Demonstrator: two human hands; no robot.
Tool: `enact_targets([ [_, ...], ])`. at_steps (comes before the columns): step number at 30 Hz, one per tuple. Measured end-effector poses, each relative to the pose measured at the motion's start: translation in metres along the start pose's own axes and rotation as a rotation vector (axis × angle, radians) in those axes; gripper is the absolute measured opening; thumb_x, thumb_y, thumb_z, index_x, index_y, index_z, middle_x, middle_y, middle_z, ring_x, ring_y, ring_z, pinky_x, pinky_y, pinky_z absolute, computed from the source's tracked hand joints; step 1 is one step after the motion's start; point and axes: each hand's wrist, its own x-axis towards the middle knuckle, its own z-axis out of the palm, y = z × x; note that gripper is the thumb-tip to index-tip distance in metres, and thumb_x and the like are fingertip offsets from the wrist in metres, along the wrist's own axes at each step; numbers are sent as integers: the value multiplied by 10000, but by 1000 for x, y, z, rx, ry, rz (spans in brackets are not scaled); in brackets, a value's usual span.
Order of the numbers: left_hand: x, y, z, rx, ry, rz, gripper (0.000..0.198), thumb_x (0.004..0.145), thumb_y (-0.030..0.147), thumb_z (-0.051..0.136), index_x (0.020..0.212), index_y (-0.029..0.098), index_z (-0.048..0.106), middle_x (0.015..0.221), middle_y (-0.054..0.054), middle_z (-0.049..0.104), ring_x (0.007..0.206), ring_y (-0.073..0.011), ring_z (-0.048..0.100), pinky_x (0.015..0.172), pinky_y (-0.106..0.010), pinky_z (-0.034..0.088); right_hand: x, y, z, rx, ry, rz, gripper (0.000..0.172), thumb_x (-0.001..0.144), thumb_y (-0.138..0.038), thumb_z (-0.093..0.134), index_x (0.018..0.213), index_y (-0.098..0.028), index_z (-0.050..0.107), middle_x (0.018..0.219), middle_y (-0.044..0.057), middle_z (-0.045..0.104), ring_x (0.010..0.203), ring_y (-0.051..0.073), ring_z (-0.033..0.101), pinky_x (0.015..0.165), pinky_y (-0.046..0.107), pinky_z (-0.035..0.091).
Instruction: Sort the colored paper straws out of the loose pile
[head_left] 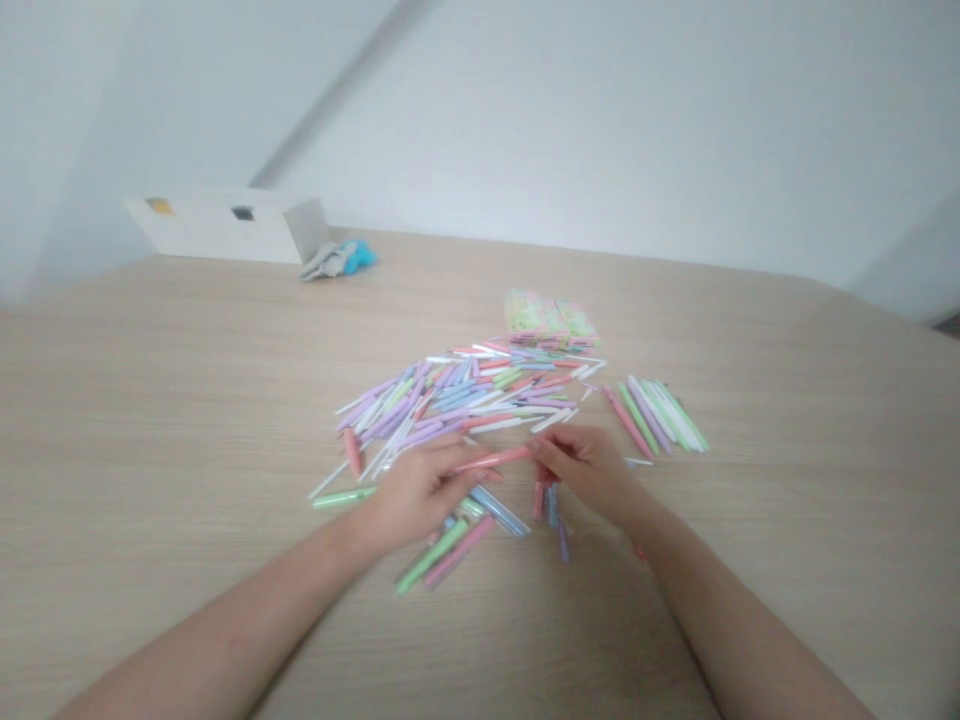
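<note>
The wooden table [187, 400] fills the view, and toward its far edge at about eleven o'clock stands a white cardboard box [225, 228] with a small blue-and-grey bundle [339, 260] just beside its right end; the picture is too blurred to say what that bundle is. Near the middle lies a broad loose heap of pastel pens and pen parts [465, 395], pink, purple, green, blue and white, crossing each other in no order, with a flat green-and-pink packet [550, 320] touching the heap at its one o'clock edge. At three o'clock from the heap a short row of pens [654, 415] lies side by side, apart from the jumble. Both forearms come in from the bottom corners. The left hand [416, 490] rests over a few pens at the heap's near edge and pinches the left end of a pink pen [496, 459], which is lifted just above the table between the two hands; the right hand [589, 470] closes its fingertips on the pen's other end, with two or three more pieces seemingly tucked under its palm. Judging from this grip, the pen looks about to be pushed together or pulled apart, so it pays to keep both ends on one straight line, pinch close to the joint, and hold it clear of the loose pieces beneath, which roll easily.
</note>
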Motion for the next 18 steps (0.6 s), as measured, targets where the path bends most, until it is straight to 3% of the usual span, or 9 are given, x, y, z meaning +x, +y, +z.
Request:
enact_targets([
  [2,0,0,0,-2,-1,-5,261,930,251,434,1023,209,675,978,-38,655,856,-144,602,772,-242,451,0,1,-1,7,-22,-15,322,886,-398,476,673,-170,556,531,-25,561,466,123,609,442,207,411],
  [4,1,1,-1,4,12,-4,254,926,243,443,1009,205,680,949,-35,655,841,-139,601,764,-234,449,0,2,-4,59,-52,-38,206,862,-376,523,851,-180,582,630,-19,606,488,121,610,468,220,444],
  [7,1,2,-2,17,30,2,243,919,233,459,997,203,686,930,-34,652,825,-134,597,752,-227,448,-1,0,-8,46,-10,-130,251,785,-274,627,1013,-198,555,793,2,638,589,122,617,558,243,492],
  [10,1,2,-2,13,31,11,241,919,234,459,994,206,686,936,-32,652,836,-136,597,761,-231,449,0,-2,-10,-83,72,-207,127,760,-190,625,886,-178,617,809,24,659,699,136,617,649,252,493],
  [12,1,2,-2,6,28,15,246,923,237,451,993,207,685,937,-31,654,843,-136,598,767,-234,450,0,-2,-9,-136,100,-182,95,766,-211,627,850,-171,644,775,27,674,677,137,615,627,246,479],
  [18,0,0,-1,25,5,0,266,929,255,435,1018,210,682,949,-42,660,846,-146,605,761,-244,454,0,0,-4,-159,39,-51,281,870,-358,512,689,-166,608,581,0,641,528,121,591,531,224,421],
])
